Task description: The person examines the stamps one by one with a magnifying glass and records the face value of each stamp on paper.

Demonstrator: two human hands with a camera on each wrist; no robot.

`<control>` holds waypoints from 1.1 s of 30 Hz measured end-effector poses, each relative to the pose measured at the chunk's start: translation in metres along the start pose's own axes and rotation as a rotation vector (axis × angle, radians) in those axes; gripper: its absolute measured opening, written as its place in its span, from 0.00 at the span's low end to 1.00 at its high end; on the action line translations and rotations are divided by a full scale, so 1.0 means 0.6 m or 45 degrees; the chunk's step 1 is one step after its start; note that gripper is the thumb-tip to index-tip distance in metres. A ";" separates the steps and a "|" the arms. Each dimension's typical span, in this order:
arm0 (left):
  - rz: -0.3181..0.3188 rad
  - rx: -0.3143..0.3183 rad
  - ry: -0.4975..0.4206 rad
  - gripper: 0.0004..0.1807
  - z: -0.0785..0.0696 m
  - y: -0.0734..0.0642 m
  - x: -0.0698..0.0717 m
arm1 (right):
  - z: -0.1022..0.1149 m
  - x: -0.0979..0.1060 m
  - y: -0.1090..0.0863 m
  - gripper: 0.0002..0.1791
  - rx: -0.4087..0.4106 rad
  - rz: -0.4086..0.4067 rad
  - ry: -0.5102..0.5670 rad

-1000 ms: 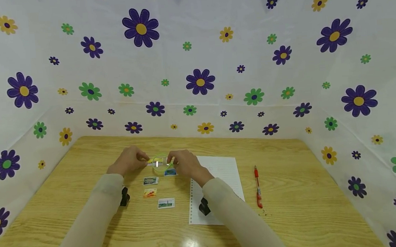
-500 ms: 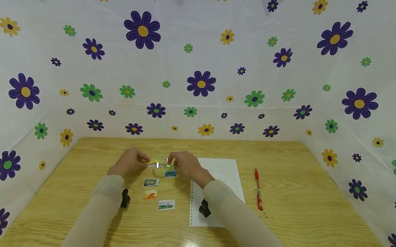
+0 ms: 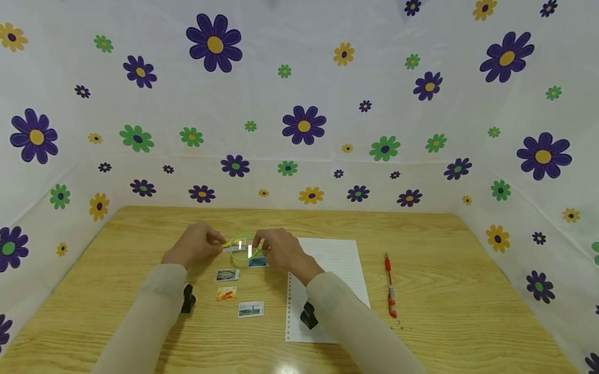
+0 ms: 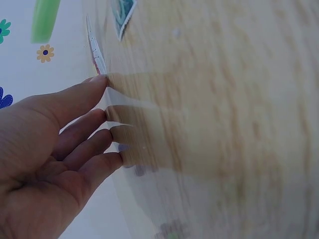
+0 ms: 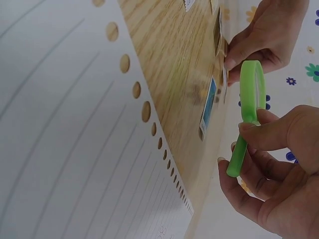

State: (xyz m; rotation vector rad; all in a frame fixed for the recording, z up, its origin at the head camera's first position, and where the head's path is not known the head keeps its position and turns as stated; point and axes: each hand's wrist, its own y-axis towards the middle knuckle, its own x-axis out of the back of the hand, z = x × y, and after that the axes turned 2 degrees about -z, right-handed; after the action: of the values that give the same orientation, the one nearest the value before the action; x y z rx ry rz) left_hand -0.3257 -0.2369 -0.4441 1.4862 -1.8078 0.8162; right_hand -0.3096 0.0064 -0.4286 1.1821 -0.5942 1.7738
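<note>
My right hand [image 3: 280, 248] pinches the green handle of a magnifying glass [image 5: 247, 92] between thumb and fingers. Its round lens is held above the table, over a postage stamp [image 3: 237, 245] with a yellow part. The thumb and a finger of my left hand [image 3: 196, 243] pinch that stamp's left edge; the other fingertips touch the tabletop in the left wrist view. The index finger there is mostly hidden behind the thumb. A blue stamp [image 3: 256, 263] lies just below the lens in the head view, close to my right hand.
Nearer me lie a dark-patterned stamp [image 3: 227, 275], an orange-yellow stamp [image 3: 226, 294] and a landscape stamp [image 3: 250, 309]. Lined paper with punched holes [image 3: 318, 323] extends under my right forearm. Right of it is a red pen [image 3: 390, 284]. Flowered cloth [image 3: 355, 86] surrounds the wooden table.
The magnifying glass has tilted slightly, shifting the bright reflections in its lens and the view through it. Both hands stay in nearly the same place.
</note>
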 end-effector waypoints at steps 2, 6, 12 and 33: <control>0.001 0.000 0.002 0.11 0.001 0.000 0.000 | 0.001 0.000 0.000 0.21 -0.005 0.002 0.006; 0.001 0.016 -0.001 0.10 0.004 0.001 0.000 | 0.003 0.002 0.000 0.20 -0.012 0.006 0.001; 0.011 0.026 -0.001 0.10 0.005 0.002 0.000 | 0.007 0.005 -0.002 0.21 -0.008 0.001 0.010; 0.021 0.005 0.023 0.09 0.001 0.006 -0.001 | 0.003 0.002 0.000 0.18 0.029 -0.012 0.006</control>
State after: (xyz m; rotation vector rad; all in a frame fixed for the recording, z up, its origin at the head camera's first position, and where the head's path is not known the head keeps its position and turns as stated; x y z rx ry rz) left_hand -0.3291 -0.2368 -0.4451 1.4634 -1.8082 0.8390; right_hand -0.3087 0.0055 -0.4263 1.1943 -0.5658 1.7790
